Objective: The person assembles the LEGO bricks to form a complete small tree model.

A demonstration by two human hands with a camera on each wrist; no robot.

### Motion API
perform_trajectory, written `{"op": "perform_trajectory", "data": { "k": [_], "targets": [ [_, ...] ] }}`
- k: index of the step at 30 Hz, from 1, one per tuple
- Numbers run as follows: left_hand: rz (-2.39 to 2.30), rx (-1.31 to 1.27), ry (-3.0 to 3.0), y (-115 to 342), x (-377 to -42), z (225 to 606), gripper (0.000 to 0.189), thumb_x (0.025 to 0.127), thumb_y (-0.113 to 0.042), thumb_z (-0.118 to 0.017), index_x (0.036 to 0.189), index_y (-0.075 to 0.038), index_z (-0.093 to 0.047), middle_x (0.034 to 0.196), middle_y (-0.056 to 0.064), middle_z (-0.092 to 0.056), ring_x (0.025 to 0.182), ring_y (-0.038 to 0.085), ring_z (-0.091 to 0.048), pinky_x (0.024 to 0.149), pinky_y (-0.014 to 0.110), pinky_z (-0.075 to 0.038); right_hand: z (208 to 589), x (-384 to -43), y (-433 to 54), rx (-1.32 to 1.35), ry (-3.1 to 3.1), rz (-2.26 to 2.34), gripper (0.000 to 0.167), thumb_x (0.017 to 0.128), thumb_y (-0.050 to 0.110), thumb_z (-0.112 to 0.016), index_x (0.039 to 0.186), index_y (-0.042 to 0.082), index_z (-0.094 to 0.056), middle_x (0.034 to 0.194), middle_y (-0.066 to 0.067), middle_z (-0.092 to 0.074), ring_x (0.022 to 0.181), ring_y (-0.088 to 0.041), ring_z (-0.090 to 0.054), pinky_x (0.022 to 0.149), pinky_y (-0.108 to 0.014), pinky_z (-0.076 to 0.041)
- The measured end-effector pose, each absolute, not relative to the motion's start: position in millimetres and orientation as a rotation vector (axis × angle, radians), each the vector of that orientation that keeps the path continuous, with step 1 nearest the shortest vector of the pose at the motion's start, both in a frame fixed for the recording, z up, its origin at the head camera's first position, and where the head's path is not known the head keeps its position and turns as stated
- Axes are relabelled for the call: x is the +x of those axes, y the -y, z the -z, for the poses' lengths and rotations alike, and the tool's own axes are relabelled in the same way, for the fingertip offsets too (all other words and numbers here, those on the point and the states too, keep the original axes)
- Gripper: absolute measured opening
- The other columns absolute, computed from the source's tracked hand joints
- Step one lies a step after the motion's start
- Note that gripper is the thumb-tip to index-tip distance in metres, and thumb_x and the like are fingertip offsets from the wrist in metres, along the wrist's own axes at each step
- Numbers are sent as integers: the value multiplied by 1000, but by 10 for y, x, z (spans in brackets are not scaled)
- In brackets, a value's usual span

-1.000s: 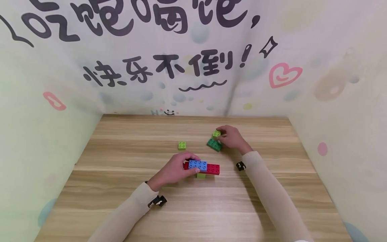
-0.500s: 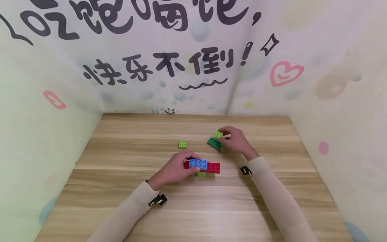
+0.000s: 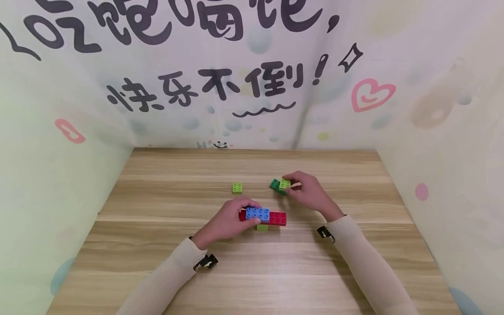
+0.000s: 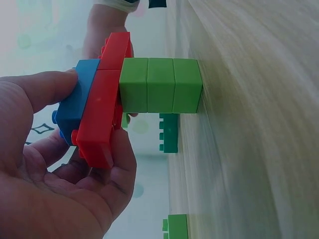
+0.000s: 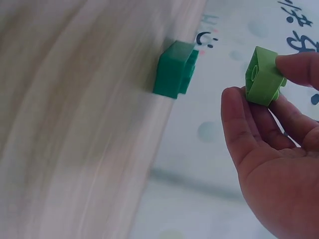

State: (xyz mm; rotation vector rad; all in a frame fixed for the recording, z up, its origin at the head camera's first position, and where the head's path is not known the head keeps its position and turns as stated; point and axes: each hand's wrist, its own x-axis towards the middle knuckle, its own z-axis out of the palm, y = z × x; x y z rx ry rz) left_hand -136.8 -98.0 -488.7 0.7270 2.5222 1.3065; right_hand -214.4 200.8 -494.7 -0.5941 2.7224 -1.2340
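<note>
With thumb and fingers my left hand [image 3: 228, 221] grips a brick assembly. A blue brick [image 4: 82, 99] tops two red bricks [image 4: 97, 117] laid end to end, and a column of several light green bricks [image 4: 160, 85] stands beneath them on the table. My right hand [image 3: 309, 190] pinches a loose light green brick [image 5: 264, 77], its hollow underside partly showing in the right wrist view. That brick is held off the table, apart from the dark green brick [image 5: 173, 72], which lies there. In the head view it covers part of the dark green one.
Another light green brick [image 3: 237, 188] sits on the wooden table [image 3: 169, 175], beyond my left hand. Printed white walls [image 3: 256, 127] border the table at the back and both sides.
My right hand has drawn back toward me with the light green brick, which now overlaps the dark green brick in the head view. My left hand and its assembly stay in place.
</note>
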Motion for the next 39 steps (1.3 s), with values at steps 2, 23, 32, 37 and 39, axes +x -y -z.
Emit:
{"op": "perform_trajectory", "data": {
  "k": [2, 23, 32, 37, 39],
  "targets": [
    [-1312, 726, -2521, 980, -1366, 4886, 33, 96, -27, -80, 126, -18, -72, 134, 2, -69, 115, 16, -63, 99, 39, -55, 4928, -2094, -1997, -621, -2724, 1229, 38, 97, 9, -73, 135, 5, -68, 128, -10, -70, 112, -28, -71, 95, -45, -63],
    [-1330, 729, -2518, 963, -1350, 4887, 33, 96, -29, -80, 126, -18, -72, 128, 1, -70, 107, 16, -63, 90, 34, -58, 4799, -1599, -1895, -858, -2694, 1232, 39, 96, 9, -73, 134, 6, -70, 125, -4, -72, 106, -20, -72, 90, -37, -64],
    [-1333, 742, -2520, 968, -1365, 4886, 33, 96, -30, -81, 125, -19, -73, 126, 1, -70, 106, 16, -62, 88, 29, -55, 4764, -1423, -1842, -936, -2690, 1237, 39, 93, 9, -74, 132, 5, -70, 123, -4, -72, 106, -20, -72, 89, -39, -64],
    [-1344, 730, -2499, 968, -1363, 4882, 32, 96, -27, -81, 126, -17, -73, 125, 0, -69, 105, 15, -62, 85, 28, -55, 4808, -1351, -1817, -1012, -2682, 1218, 39, 92, 7, -76, 130, 6, -71, 117, -2, -72, 101, -16, -72, 87, -39, -65],
    [-1352, 720, -2483, 968, -1361, 4878, 32, 96, -26, -81, 126, -17, -72, 126, 0, -69, 105, 14, -62, 85, 27, -56, 4822, -1329, -1808, -1035, -2684, 1204, 38, 91, 8, -77, 129, 8, -71, 114, 0, -72, 99, -13, -72, 86, -36, -65]
  ]
}}
